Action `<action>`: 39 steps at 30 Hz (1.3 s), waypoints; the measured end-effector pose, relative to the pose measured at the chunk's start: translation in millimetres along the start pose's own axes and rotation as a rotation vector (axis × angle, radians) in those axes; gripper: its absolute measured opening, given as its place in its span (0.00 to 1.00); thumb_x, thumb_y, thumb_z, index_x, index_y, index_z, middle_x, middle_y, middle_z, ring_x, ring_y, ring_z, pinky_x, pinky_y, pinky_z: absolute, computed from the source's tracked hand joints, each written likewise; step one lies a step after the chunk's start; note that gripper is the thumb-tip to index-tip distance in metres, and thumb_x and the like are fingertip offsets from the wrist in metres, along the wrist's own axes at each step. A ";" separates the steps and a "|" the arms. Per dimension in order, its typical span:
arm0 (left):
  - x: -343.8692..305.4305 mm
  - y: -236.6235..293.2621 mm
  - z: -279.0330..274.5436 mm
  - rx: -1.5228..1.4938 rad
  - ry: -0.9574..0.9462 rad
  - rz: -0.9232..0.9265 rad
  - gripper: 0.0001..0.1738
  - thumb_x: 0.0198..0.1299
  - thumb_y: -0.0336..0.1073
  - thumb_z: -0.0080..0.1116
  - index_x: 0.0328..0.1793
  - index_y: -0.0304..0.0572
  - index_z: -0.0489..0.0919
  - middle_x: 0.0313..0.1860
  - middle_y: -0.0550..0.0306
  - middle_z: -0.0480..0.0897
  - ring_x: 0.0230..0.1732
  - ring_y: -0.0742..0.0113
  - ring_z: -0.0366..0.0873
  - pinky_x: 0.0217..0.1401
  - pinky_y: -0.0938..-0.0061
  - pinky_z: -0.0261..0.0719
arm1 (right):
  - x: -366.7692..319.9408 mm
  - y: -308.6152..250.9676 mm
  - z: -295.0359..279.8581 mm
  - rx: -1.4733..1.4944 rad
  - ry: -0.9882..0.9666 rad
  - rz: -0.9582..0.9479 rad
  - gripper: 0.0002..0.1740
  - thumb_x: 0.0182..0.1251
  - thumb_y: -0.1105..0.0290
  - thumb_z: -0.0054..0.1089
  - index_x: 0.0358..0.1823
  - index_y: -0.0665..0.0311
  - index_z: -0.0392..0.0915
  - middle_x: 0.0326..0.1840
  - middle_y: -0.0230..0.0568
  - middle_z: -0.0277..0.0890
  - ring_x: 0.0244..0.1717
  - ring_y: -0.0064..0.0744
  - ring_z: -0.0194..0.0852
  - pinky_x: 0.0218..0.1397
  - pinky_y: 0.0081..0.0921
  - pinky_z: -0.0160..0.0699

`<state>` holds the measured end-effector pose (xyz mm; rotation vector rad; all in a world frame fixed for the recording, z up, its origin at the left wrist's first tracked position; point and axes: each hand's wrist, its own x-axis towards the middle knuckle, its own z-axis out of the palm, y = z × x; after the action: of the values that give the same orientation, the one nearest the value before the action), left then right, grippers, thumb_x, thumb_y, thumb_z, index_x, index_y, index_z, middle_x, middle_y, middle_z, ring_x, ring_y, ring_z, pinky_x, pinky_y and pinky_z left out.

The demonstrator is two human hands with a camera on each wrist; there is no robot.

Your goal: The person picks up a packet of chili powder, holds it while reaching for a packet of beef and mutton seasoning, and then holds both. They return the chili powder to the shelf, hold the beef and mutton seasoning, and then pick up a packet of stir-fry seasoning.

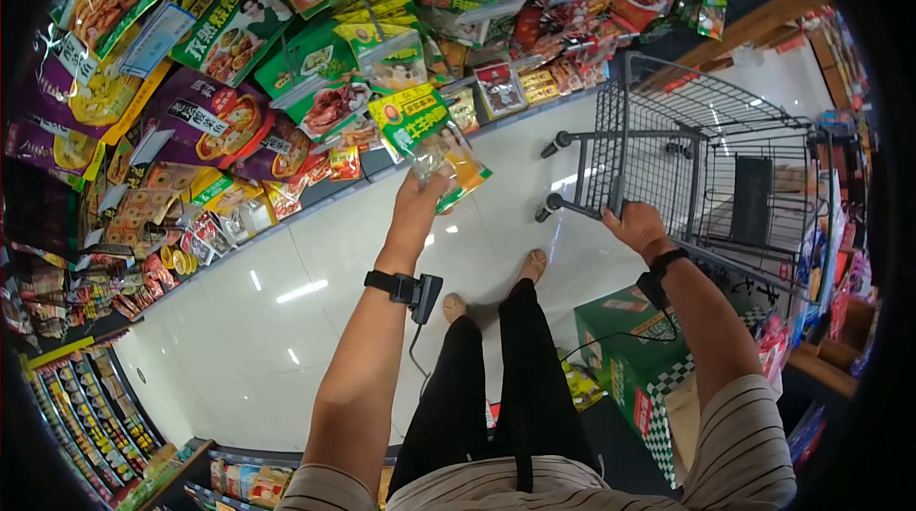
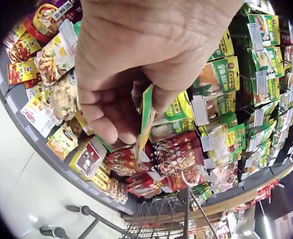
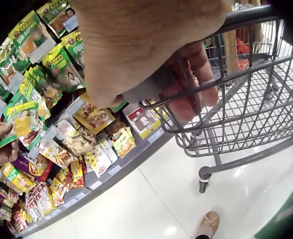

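My left hand (image 1: 420, 198) pinches a green-and-yellow snack packet (image 1: 412, 122) by its lower edge, between thumb and fingers. The packet is held up in front of the shelf, and orange contents show through a clear window. Seen edge-on in the left wrist view, the same packet (image 2: 146, 117) sits between the thumb and curled fingers. On the other side, my right hand (image 1: 637, 227) grips the near end of the handle (image 1: 620, 153) of a grey wire shopping cart. The right wrist view shows the fingers (image 3: 201, 64) curled round the cart's bar.
Bagged snacks hang in rows along the shelf, including purple bags (image 1: 205, 115) and green packets (image 1: 310, 82). Small packs lie along the shelf's lower edge (image 1: 277, 229). A green box (image 1: 620, 320) stands beside my legs. Tiled floor (image 1: 305, 320) lies between shelf and cart.
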<state>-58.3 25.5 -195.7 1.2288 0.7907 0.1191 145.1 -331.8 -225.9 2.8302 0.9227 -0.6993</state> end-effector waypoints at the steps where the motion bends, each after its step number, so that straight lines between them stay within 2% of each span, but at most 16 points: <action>1: -0.8 -4.6 -1.6 -0.008 0.007 -0.001 0.25 0.69 0.51 0.62 0.63 0.41 0.78 0.50 0.59 0.84 0.45 0.71 0.83 0.41 0.74 0.85 | 0.9 0.1 -1.4 -0.002 -0.002 0.004 0.37 0.69 0.39 0.48 0.35 0.73 0.83 0.30 0.62 0.83 0.36 0.63 0.85 0.45 0.50 0.85; 5: -8.7 -11.5 -5.2 -0.027 0.034 -0.003 0.24 0.70 0.51 0.61 0.62 0.42 0.79 0.49 0.60 0.84 0.45 0.70 0.84 0.42 0.73 0.86 | 0.1 -2.4 -9.0 -0.026 -0.031 -0.008 0.35 0.70 0.41 0.48 0.37 0.71 0.84 0.29 0.61 0.83 0.35 0.61 0.85 0.42 0.49 0.85; 8: -16.2 -7.6 -2.5 -0.083 0.042 0.005 0.21 0.71 0.49 0.60 0.61 0.43 0.79 0.49 0.60 0.84 0.45 0.69 0.85 0.43 0.72 0.87 | -3.0 -4.0 -11.2 0.046 0.054 -0.031 0.38 0.71 0.40 0.46 0.26 0.72 0.83 0.28 0.65 0.81 0.33 0.64 0.83 0.40 0.52 0.83; 14: -19.5 -1.4 0.1 -0.134 0.003 0.000 0.20 0.72 0.47 0.59 0.58 0.40 0.81 0.48 0.59 0.84 0.47 0.69 0.84 0.46 0.70 0.88 | -1.1 -2.4 -12.1 0.078 0.103 -0.054 0.36 0.71 0.41 0.48 0.26 0.71 0.83 0.26 0.62 0.81 0.31 0.63 0.82 0.37 0.51 0.82; 20: -19.5 3.1 7.2 -0.206 0.049 -0.074 0.17 0.71 0.44 0.61 0.57 0.39 0.81 0.49 0.60 0.84 0.48 0.68 0.84 0.46 0.66 0.89 | 9.8 6.8 0.3 0.069 0.099 -0.056 0.33 0.70 0.42 0.49 0.29 0.68 0.84 0.27 0.60 0.82 0.31 0.62 0.82 0.37 0.51 0.82; 23: -22.7 8.4 9.7 -0.262 0.054 -0.091 0.17 0.71 0.42 0.61 0.59 0.39 0.80 0.50 0.60 0.84 0.49 0.67 0.84 0.47 0.65 0.89 | 12.5 7.3 -5.2 0.021 0.021 -0.041 0.35 0.71 0.40 0.46 0.39 0.69 0.83 0.27 0.57 0.83 0.33 0.59 0.85 0.40 0.48 0.85; 26: -30.0 16.6 10.7 -0.264 0.035 -0.087 0.19 0.70 0.40 0.62 0.62 0.39 0.79 0.51 0.59 0.84 0.50 0.67 0.84 0.50 0.65 0.88 | 10.7 4.2 -13.1 0.032 -0.021 -0.020 0.35 0.71 0.39 0.44 0.40 0.68 0.83 0.29 0.57 0.84 0.34 0.59 0.85 0.41 0.49 0.84; 29: -32.1 6.4 4.1 -0.220 0.020 -0.088 0.20 0.70 0.38 0.62 0.64 0.38 0.77 0.53 0.59 0.84 0.52 0.68 0.83 0.56 0.68 0.85 | 9.7 0.7 -18.8 0.035 -0.057 -0.002 0.35 0.71 0.39 0.42 0.42 0.66 0.84 0.32 0.57 0.85 0.36 0.60 0.86 0.43 0.50 0.84; 30: -40.5 13.9 7.1 -0.192 0.021 -0.080 0.25 0.69 0.41 0.64 0.67 0.35 0.77 0.53 0.61 0.84 0.54 0.73 0.79 0.63 0.75 0.74 | 12.0 1.7 -15.9 0.008 -0.089 0.010 0.35 0.71 0.39 0.41 0.44 0.65 0.84 0.35 0.57 0.85 0.39 0.59 0.86 0.46 0.50 0.84; 33: -57.0 22.9 6.2 -0.146 0.041 -0.088 0.25 0.69 0.40 0.63 0.68 0.37 0.77 0.55 0.62 0.84 0.54 0.73 0.79 0.62 0.75 0.74 | 8.5 -2.3 -20.7 0.042 -0.086 0.033 0.34 0.71 0.39 0.42 0.45 0.64 0.85 0.34 0.57 0.86 0.40 0.59 0.86 0.48 0.48 0.84; 37: -69.5 24.2 -3.1 -0.182 0.067 -0.088 0.25 0.70 0.42 0.63 0.69 0.38 0.76 0.56 0.62 0.83 0.55 0.74 0.78 0.63 0.75 0.74 | 3.5 0.0 -25.4 0.143 -0.092 0.007 0.39 0.67 0.36 0.49 0.51 0.70 0.80 0.36 0.56 0.86 0.42 0.59 0.86 0.49 0.47 0.84; 38: -70.2 22.7 -5.6 -0.207 0.078 -0.083 0.25 0.70 0.43 0.63 0.68 0.39 0.77 0.55 0.62 0.83 0.54 0.74 0.78 0.64 0.75 0.73 | 4.3 7.1 -19.4 0.186 -0.107 -0.013 0.41 0.65 0.35 0.55 0.52 0.74 0.78 0.39 0.57 0.85 0.42 0.58 0.85 0.48 0.49 0.83; 39: -72.1 21.9 -8.3 -0.232 0.091 -0.080 0.25 0.70 0.44 0.63 0.67 0.39 0.78 0.55 0.62 0.83 0.54 0.74 0.78 0.64 0.75 0.73 | 1.5 8.4 -22.1 0.166 -0.054 -0.047 0.39 0.64 0.38 0.57 0.52 0.75 0.77 0.40 0.57 0.84 0.42 0.58 0.85 0.47 0.50 0.83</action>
<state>-109.0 5.1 -143.2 0.9761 0.8781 0.1969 159.8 -333.1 -207.3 2.9229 0.9684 -0.8935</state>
